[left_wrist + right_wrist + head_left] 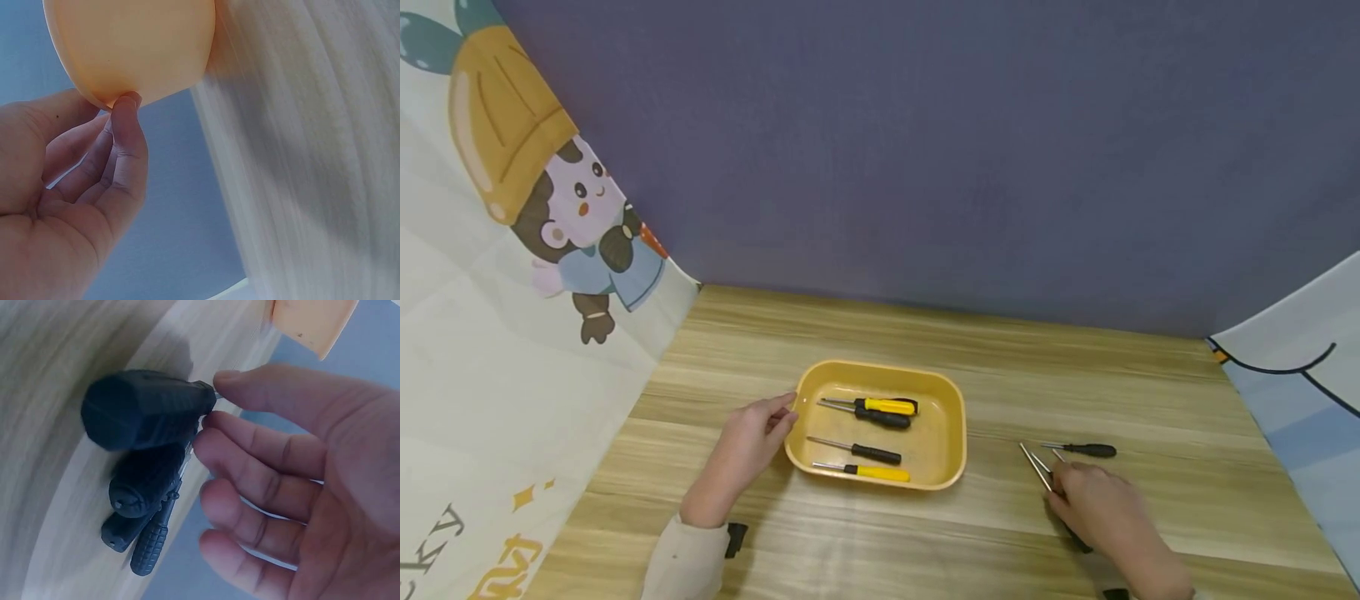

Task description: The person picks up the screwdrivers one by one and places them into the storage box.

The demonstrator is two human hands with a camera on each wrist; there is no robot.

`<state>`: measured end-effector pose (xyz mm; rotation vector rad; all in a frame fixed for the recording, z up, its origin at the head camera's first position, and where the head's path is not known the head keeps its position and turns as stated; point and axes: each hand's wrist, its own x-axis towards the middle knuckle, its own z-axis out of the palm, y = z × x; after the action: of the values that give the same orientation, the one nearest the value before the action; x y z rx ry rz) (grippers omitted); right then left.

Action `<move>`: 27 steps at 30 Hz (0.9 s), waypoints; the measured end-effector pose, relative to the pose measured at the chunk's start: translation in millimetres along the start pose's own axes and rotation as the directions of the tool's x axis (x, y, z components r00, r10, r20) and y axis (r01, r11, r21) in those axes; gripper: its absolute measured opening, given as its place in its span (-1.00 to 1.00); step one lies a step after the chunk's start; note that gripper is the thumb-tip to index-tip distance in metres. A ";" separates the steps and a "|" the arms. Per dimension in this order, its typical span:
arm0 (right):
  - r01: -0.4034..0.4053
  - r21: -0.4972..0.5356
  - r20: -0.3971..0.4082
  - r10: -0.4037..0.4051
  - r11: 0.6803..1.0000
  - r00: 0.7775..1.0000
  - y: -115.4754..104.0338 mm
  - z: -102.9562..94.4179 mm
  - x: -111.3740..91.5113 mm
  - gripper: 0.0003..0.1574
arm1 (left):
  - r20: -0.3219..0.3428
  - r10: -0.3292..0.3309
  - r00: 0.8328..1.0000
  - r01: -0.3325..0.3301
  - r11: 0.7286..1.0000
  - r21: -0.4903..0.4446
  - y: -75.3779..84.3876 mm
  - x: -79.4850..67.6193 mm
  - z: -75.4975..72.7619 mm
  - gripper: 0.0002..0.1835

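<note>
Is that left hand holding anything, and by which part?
Yes: the left hand pinches the yellow, rounded-rectangular plastic tray by the rim at its left end.

Here's the tray on the counter, screwdrivers inside, left hand at its left rim! Off to its right, more screwdrivers around the right hand.

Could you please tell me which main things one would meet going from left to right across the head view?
Cartoon figure → left hand → yellow tray → right hand → white-and-blue cloth at the right edge.
</note>
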<state>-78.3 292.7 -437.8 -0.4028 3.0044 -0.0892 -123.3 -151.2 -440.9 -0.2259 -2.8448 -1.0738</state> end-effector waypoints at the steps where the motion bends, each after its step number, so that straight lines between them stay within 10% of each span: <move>1: -0.017 0.002 0.015 0.017 1.000 1.000 -0.2 0.5 -0.3 -0.61 | 0.000 -0.002 1.000 0.002 1.000 0.000 -0.3 -0.1 0.1 -0.64; 27: -0.024 0.004 0.057 0.024 1.000 0.998 -5.8 -9.3 7.5 -0.62 | 0.006 0.002 1.000 -0.002 1.000 -0.011 -3.2 1.2 0.2 -0.65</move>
<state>-85.1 285.5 -428.8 -0.3624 2.9520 -0.0814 -125.1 -153.3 -442.9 -0.2334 -2.8441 -1.0900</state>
